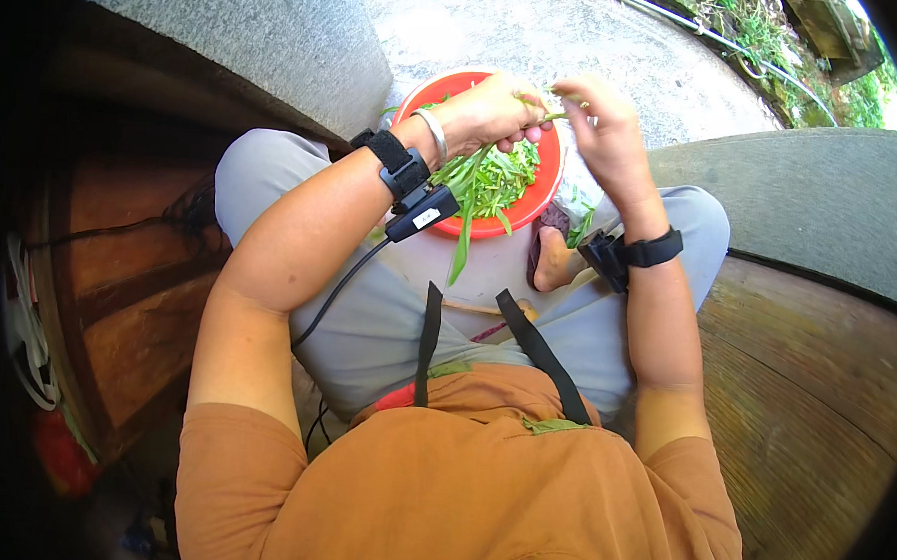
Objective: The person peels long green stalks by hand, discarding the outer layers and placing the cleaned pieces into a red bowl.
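My left hand (504, 113) grips a leafy green stem (463, 232), whose long narrow leaves hang down past the wrist toward me. At the stem's other end, the bent fingers and thumb of my right hand (609, 126) pinch its tip; bright light blurs the exact contact. Both hands are over a red plastic basin (552, 185) on the ground between my feet. Short cut pieces of greens (498, 184) lie heaped inside it, partly covered by my left hand and forearm.
A pale plastic bag (579, 184) with green sprigs (582, 224) lies right of the basin, near my bare foot (553, 258). Stone slabs (279, 40) flank my knees. Wooden boards (797, 370) are at the right. A black cable (343, 290) runs from my left wrist device.
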Action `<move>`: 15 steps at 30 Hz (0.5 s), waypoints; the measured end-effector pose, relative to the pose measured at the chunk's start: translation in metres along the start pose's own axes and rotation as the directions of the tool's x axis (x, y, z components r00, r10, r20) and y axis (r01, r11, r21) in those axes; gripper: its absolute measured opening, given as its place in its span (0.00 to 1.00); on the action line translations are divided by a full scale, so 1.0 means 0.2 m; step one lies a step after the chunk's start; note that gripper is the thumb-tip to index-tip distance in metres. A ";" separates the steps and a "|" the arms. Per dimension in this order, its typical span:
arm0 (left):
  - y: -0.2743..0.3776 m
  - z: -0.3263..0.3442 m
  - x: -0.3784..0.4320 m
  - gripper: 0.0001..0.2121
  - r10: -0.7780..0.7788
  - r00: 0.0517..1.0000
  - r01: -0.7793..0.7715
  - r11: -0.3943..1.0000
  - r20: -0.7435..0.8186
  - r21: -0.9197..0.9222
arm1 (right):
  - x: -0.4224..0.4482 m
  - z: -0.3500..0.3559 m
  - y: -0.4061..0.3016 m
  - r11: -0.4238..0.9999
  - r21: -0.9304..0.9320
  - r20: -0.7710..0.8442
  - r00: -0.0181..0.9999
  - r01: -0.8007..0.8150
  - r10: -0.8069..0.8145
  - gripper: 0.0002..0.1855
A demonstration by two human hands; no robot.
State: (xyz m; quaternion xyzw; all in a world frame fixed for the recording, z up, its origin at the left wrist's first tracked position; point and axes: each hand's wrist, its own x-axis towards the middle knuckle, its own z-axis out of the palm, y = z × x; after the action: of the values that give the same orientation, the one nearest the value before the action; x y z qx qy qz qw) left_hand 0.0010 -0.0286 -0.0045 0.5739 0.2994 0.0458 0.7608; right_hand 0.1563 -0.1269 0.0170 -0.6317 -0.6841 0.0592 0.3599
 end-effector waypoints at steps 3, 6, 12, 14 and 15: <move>-0.04 -0.04 0.02 0.08 0.031 1.000 -0.030 0.997 0.002 -0.065 | -0.02 0.06 -0.09 0.961 -0.226 0.115 0.984 0.157 -0.134 0.04; -0.03 -0.06 -0.01 0.08 0.025 0.999 -0.020 0.995 0.040 -0.101 | -0.02 0.04 -0.11 0.930 -0.311 0.160 0.976 0.195 -0.151 0.03; 0.00 -0.10 -0.03 0.08 0.038 0.999 -0.040 0.996 0.035 0.074 | -0.04 0.03 -0.06 0.925 -0.343 0.205 0.974 0.166 -0.099 0.06; -0.01 -0.09 -0.01 0.08 0.116 0.991 -0.121 0.990 0.066 0.079 | -0.04 0.04 -0.05 0.951 -0.295 0.134 0.989 0.091 -0.053 0.07; -0.02 -0.09 -0.01 0.08 0.155 0.985 -0.161 0.984 0.080 0.080 | -0.05 0.06 -0.03 0.970 -0.242 0.071 0.997 0.024 -0.007 0.07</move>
State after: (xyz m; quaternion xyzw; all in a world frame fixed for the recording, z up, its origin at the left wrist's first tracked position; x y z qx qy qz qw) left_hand -0.0104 -0.0148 -0.0104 0.6294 0.2266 0.0719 0.7398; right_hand 0.1438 -0.1320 0.0081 -0.6631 -0.7033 -0.0058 0.2561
